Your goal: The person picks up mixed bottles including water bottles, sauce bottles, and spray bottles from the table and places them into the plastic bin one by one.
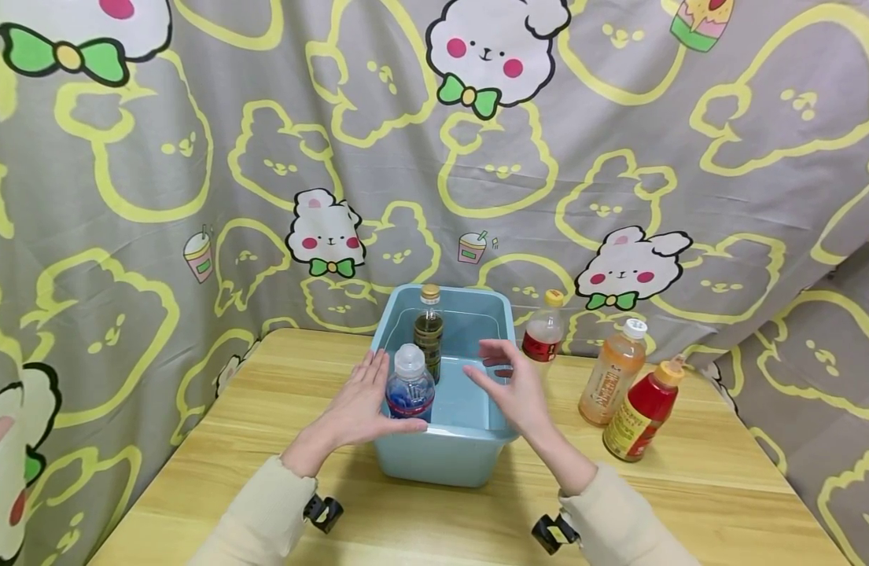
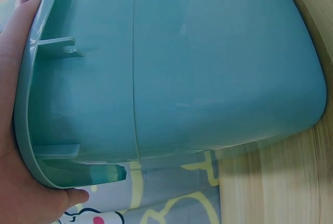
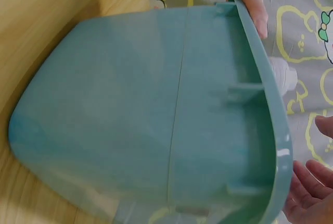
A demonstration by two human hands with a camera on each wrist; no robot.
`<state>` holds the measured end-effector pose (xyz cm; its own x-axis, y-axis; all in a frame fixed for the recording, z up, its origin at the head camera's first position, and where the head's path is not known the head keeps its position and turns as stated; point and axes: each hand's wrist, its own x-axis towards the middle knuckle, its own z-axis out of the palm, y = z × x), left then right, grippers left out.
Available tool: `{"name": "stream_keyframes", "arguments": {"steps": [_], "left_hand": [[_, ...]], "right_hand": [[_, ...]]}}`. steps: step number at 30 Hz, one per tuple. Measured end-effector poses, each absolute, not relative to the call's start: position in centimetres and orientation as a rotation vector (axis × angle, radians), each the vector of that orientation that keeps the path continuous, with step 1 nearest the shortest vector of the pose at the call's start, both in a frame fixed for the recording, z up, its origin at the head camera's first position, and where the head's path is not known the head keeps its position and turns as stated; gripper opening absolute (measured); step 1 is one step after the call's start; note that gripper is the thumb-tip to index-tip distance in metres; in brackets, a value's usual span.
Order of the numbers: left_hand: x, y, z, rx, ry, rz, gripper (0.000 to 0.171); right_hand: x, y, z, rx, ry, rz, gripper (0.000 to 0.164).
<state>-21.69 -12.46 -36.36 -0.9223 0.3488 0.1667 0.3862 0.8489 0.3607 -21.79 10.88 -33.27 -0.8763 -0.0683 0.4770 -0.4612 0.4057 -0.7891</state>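
Note:
A light blue plastic bin (image 1: 437, 457) stands on the wooden table. Inside it, at the near left, is a bottle with a blue label and clear cap (image 1: 410, 390); behind that stands a dark glass-like bottle with a gold cap (image 1: 428, 334). My left hand (image 1: 356, 405) lies along the bin's left rim, fingers straight and thumb stretched over the front rim. The right hand (image 1: 517, 391) hovers at the right rim, its fingers loosely bent with nothing between them. In the right wrist view, the bin's front wall (image 3: 119, 109) hides the bottles' lower parts.
Right of the bin stand a red-labelled bottle with a yellow cap (image 1: 543, 334), a peach-coloured drink bottle (image 1: 613, 373) and a red sauce bottle (image 1: 642, 417). A patterned grey curtain (image 1: 399, 165) hangs behind the wooden table (image 1: 264, 417).

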Motion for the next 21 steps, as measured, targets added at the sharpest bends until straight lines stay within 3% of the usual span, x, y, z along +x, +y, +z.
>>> {"name": "stream_keyframes", "arguments": {"steps": [21], "left_hand": [[-21.6,-12.4,-36.2,-0.588,-2.935,-0.597,0.118]], "right_hand": [[-23.9,15.6,-34.0,0.331,-2.252,1.351,0.039]]}}
